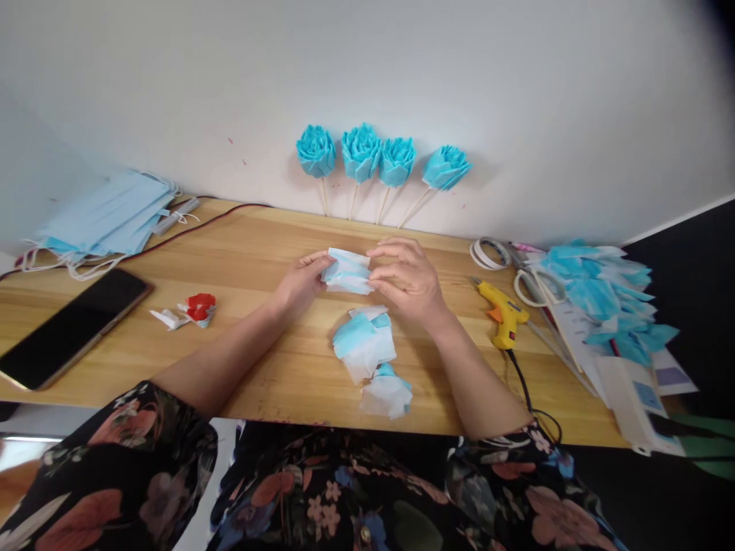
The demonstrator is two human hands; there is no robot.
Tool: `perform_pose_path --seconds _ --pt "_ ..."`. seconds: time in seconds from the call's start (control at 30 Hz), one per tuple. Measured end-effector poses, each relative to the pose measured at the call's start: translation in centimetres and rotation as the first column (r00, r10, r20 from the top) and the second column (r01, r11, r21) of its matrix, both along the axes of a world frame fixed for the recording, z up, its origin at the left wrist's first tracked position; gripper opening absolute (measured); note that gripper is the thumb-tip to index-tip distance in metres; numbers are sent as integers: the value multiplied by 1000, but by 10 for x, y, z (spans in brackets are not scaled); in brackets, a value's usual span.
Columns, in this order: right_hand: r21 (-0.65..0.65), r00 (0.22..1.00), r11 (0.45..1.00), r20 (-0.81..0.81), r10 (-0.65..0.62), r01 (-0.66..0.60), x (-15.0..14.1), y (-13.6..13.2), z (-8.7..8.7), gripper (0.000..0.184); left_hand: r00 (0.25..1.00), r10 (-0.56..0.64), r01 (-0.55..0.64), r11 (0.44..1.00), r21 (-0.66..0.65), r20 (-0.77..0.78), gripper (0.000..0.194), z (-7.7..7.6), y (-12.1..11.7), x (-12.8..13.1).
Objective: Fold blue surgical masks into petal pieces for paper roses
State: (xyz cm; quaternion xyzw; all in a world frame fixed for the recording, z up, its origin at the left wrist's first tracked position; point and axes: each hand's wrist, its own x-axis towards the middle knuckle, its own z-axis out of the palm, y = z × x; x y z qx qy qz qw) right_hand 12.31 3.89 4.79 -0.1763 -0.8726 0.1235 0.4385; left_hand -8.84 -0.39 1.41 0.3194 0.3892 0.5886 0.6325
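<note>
Both hands meet over the middle of the wooden table (pixel 241 252). My left hand (pixel 299 285) pinches the left edge of a folded light-blue and white mask piece (pixel 347 272), and my right hand (pixel 405 278) grips its right edge with curled fingers. The piece is held just above the tabletop. Two small heaps of cut blue and white mask pieces (pixel 365 343) lie below the hands, the nearer heap (pixel 387 392) close to the table's front edge.
Several blue fabric roses on sticks (pixel 360 153) lean on the wall. A stack of face masks (pixel 106 218) and a phone (pixel 69 325) lie left, red-and-white scraps (pixel 195 310) nearby. Right: yellow glue gun (pixel 504 314), tape roll (pixel 489 252), scissors (pixel 534 285), blue cuttings (pixel 609 295).
</note>
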Motion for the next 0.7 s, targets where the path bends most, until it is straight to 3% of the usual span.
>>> perform_pose_path --seconds 0.2,0.37,0.53,0.7 --pt "-114 993 987 -38 108 -112 9 -8 19 5 998 48 -48 999 -1 32 23 -1 2 0" --pt "-129 989 981 -53 137 -143 5 -9 18 2 999 46 -45 998 45 -12 26 0 1 1" --pt "-222 999 975 -40 20 -28 0 -10 10 3 1000 -8 9 999 37 -30 31 3 -3 3" --pt "-190 995 977 9 -95 95 -3 -9 5 6 995 -40 47 996 78 -91 29 3 -5 4"
